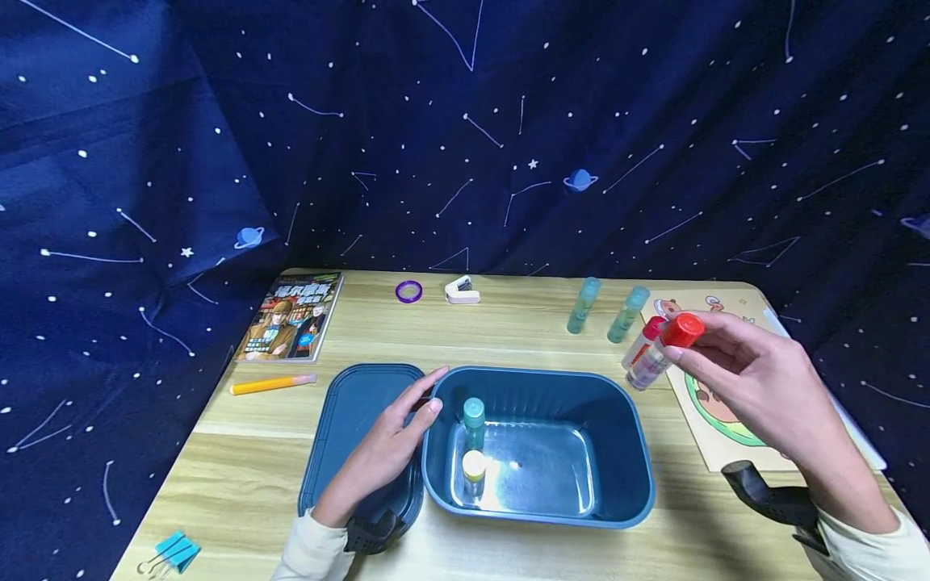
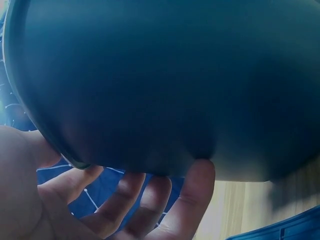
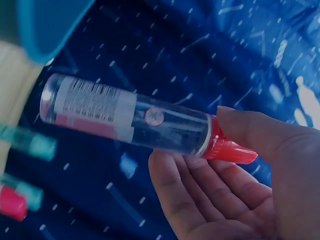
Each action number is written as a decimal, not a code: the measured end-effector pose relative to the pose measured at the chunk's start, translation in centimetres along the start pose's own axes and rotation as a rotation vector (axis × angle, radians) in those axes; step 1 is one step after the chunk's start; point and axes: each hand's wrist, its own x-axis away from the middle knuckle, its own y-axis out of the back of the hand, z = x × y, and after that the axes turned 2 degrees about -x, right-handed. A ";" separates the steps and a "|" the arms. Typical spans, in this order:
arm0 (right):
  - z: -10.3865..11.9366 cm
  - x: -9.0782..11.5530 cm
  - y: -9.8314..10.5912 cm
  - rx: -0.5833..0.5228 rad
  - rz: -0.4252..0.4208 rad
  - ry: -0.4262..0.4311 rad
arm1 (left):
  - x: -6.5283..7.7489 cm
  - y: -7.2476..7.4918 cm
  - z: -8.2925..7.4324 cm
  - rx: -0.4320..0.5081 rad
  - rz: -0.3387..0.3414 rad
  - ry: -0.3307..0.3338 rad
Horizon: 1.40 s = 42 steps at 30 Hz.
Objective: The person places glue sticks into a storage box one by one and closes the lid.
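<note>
My right hand (image 1: 763,379) pinches the red cap of a clear glue bottle (image 1: 649,369) between thumb and fingers, above the table's right side. In the right wrist view, a barcode label shows on its body. A similar bottle with a pinkish-red cap (image 1: 641,345) is just behind it. With its fingers against the outer wall, my left hand (image 1: 388,452) touches the left end of a dark blue bin (image 1: 538,516); its thumb lies at the rim. Inside the bin, at the left, stand a teal-capped bottle (image 1: 474,424) and a yellow-capped bottle (image 1: 474,472).
Two teal bottles (image 1: 584,307) stand behind the bin's right end. A cartoon board (image 1: 697,420) lies at right. The bin's lid (image 1: 341,428) lies at left, near an orange marker (image 1: 269,385) and a book (image 1: 291,319). Purple tape (image 1: 408,292), a stapler (image 1: 462,290) and blue binder clips (image 1: 177,550) lie around.
</note>
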 end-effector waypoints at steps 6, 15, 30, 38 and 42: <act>3.1 -0.8 -1.3 -0.098 0.131 0.095 | 0.0 0.0 0.2 -0.006 -0.003 -0.015; 6.2 -2.6 -4.6 -0.213 0.430 0.122 | 0.0 0.1 0.2 -0.002 0.004 -0.030; 5.0 -3.4 -11.6 -0.215 0.772 0.115 | -0.1 -0.1 0.2 0.010 0.000 0.007; 3.9 -3.1 -13.3 -0.177 0.864 0.120 | 0.0 0.1 0.2 0.009 0.000 0.022; 3.6 -3.2 -13.7 -0.172 0.882 0.107 | 0.0 0.1 0.2 0.012 0.002 0.021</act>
